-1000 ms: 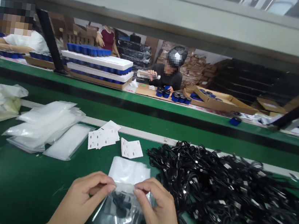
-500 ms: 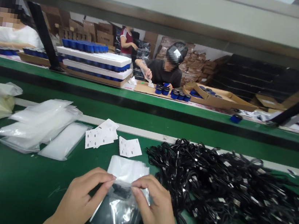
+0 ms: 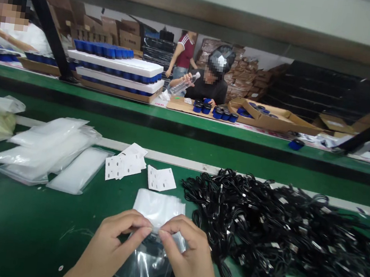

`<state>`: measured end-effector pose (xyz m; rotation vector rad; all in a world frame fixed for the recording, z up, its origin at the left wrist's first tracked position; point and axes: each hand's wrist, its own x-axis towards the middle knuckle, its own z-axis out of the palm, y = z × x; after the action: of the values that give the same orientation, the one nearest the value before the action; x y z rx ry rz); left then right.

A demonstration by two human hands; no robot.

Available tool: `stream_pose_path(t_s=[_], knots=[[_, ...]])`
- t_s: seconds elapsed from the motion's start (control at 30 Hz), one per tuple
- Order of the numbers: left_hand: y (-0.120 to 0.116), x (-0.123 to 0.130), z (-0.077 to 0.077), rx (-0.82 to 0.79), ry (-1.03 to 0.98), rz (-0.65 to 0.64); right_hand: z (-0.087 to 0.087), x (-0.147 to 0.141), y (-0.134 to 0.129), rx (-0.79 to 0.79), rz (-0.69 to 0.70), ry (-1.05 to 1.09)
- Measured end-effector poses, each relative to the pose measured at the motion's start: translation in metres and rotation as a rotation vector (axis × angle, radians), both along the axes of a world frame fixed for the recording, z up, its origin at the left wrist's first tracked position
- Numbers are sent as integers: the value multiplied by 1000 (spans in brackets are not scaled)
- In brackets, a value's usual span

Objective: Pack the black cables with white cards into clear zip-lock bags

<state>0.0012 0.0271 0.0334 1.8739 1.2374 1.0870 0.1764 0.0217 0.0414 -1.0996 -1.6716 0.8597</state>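
Pinching: left hand (image 3: 114,245) and right hand (image 3: 186,254) grip, thumbs on fingers, the clear plastic bag (image 3: 143,274) at its mouth, lower centre.
Beside: black cables (image 3: 277,241) heaped right on the green tabletop (image 3: 6,228).
Next: the mouth appears to need sealing.

A big tangled heap of black cables (image 3: 277,237) lies on the green conveyor belt (image 3: 9,206), with white punched cards (image 3: 123,164) and flat piles of frosted plastic bags (image 3: 47,147) to its left. On the far bench, a person (image 3: 208,89) holds up a clear bottle (image 3: 183,84) behind a group of blue-lidded jars (image 3: 205,108), beside stacked white foam trays (image 3: 115,63) lined with more jars.
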Motion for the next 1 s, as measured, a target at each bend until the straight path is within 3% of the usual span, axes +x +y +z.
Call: stream_pose_path(t_s=[0.23,0.47,0.63,0.83,0.93,1.0], knots=[[-3,6,1,-39,-146,95,-6,-3,-3,-200,4,-58],[-15,26,-6,-186,-263,324,-17,-19,-9,-63,-113,54],[-21,41,-9,-48,-184,311,-21,-31,-18,-62,-137,122],[-29,50,-11,38,-199,391,-30,-33,-27,-21,-208,40],[-28,44,-10,88,-170,356,-29,-31,-27,-26,-206,31],[-24,37,-7,111,-127,264,-25,-27,-25,-45,-221,53]])
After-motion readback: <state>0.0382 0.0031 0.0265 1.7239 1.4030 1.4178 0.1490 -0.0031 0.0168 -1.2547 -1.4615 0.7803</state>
